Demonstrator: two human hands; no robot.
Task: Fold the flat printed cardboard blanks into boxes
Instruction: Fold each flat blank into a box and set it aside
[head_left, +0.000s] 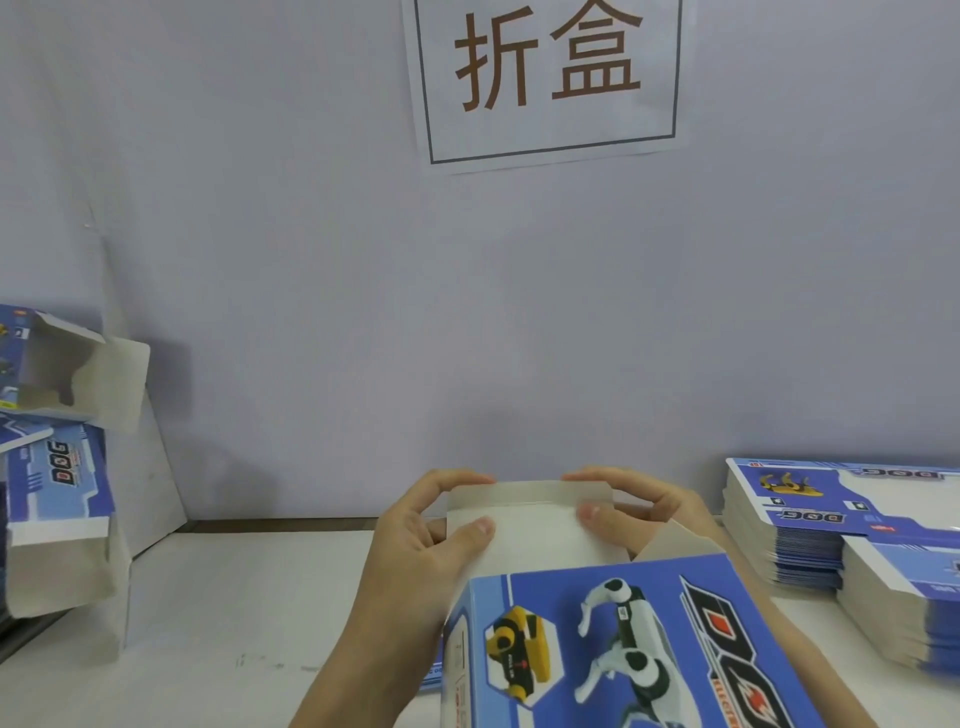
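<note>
The left hand (415, 540) and right hand (649, 512) are both closed on the end flap (524, 525) of the box in hand (623, 649). On each side the thumb presses the flap's plain inner face and the fingers curl over its far edge, where the narrow tuck strip is creased. That box is already opened into a sleeve, its printed blue panel with the robot dog turned up toward the camera, held low over the near edge of the bench (249, 597).

My reading is that this box is partway done: the body is squared up and the far end is being closed, with the tuck not yet pushed in. A small side flap just right of the box in hand stands loose. Whether its near end is shut cannot be seen.

Well to the left of the box in hand, finished boxes (57, 467) sit piled, the upper one with its open mouth facing this way and showing nothing inside. To the right of the box in hand, two tall stacks of flat blanks (789, 525) wait, so most of the work appears to be left.
</note>
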